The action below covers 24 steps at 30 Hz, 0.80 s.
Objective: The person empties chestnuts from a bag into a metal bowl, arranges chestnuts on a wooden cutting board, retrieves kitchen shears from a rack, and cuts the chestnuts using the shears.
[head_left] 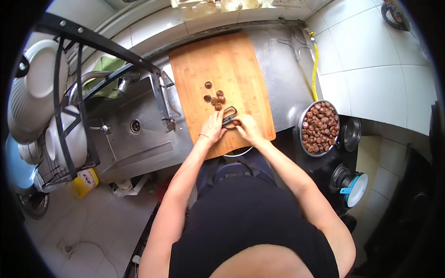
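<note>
Over the near part of a wooden cutting board (pixel 222 60), my left hand (pixel 213 128) is closed on a dark-handled tool (pixel 229 112), whose working end is partly hidden between the hands. Just right of it, my right hand (pixel 249 129) pinches a brown chestnut (pixel 237 123) against the tool. Several more chestnuts (pixel 219 93) lie loose on the board, just beyond my hands. A round metal pot (pixel 303 143) full of chestnuts stands to the right of the board.
A steel sink (pixel 134 146) is on the left, behind a black dish rack (pixel 99 48) with plates. A yellow hose (pixel 315 69) runs down at the right by the tiled wall. Small pans and a blue-rimmed lid (pixel 358 190) are at the right. A bowl's rim shows below the board.
</note>
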Available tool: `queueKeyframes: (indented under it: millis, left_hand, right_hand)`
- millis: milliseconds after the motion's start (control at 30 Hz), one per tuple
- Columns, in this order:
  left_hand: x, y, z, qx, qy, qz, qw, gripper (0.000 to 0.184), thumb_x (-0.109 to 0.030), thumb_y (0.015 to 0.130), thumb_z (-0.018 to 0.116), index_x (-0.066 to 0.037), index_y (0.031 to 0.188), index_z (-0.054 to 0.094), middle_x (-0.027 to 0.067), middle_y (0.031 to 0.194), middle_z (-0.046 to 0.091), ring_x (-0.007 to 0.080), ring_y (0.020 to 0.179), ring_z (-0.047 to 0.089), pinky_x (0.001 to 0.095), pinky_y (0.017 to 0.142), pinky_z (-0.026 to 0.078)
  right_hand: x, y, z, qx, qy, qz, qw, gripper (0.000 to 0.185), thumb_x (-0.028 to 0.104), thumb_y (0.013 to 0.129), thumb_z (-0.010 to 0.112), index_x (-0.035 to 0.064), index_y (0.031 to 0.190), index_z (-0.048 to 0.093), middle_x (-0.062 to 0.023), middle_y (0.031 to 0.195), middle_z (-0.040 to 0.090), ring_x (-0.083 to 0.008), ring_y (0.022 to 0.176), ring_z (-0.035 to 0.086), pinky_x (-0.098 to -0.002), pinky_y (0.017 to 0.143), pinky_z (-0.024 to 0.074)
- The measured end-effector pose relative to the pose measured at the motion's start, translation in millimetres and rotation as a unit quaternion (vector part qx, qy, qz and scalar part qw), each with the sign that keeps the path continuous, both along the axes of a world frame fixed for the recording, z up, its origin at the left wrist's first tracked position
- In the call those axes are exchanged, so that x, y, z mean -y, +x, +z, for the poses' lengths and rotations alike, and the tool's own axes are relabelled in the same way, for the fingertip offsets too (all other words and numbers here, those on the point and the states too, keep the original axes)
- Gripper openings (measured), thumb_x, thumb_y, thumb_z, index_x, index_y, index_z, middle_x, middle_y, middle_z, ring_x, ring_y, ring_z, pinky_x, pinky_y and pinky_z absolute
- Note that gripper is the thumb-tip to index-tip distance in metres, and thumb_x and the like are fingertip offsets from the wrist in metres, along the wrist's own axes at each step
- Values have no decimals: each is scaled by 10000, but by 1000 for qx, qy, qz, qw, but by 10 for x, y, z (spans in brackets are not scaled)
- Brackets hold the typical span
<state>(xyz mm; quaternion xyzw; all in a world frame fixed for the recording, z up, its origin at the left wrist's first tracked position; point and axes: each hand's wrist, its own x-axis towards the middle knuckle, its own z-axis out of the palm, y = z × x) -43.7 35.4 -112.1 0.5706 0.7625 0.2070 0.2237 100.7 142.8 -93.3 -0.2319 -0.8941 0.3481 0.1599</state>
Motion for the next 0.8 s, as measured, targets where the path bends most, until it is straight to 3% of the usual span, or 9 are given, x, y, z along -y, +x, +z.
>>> queueKeyframes:
  millis: [100,300,467,600,800]
  left_hand:
    - [-135,-17,24,2,-20,-7,1000,743,-136,615,692,-7,1234,303,174,1143,401,319,997,451,352,841,402]
    - [-121,6,-16,13,1,32,999,774,-142,586,717,-14,1238,320,169,1128,416,311,1012,438,355,865,384]
    - [-97,6,-49,14,33,47,998,739,-154,588,719,-23,1215,351,147,1111,420,301,1007,443,348,863,387]
    - [-132,-34,-45,37,24,41,998,736,-143,581,722,-43,1215,362,147,1105,427,306,1002,445,353,860,388]
    - [-215,-122,-99,26,40,10,999,735,-118,574,720,-45,1215,369,150,1090,436,304,991,446,357,845,389]
  right_hand:
    - [-15,-2,-110,72,-5,12,997,290,78,664,629,82,939,538,-100,886,527,-268,867,514,-347,739,432]
    - [-79,-21,-18,51,-6,-56,997,374,110,629,673,108,975,530,-71,974,488,-254,890,513,-326,728,449]
    - [-134,68,-17,24,-29,-49,998,218,85,649,657,84,839,551,-71,795,529,-252,797,532,-336,676,441]
    - [-130,-90,-202,29,-49,-65,996,139,72,668,627,55,762,526,-91,749,526,-266,749,521,-343,655,435]
    - [-246,-58,-148,66,6,-16,998,174,88,666,629,68,810,534,-87,835,525,-265,793,515,-350,686,432]
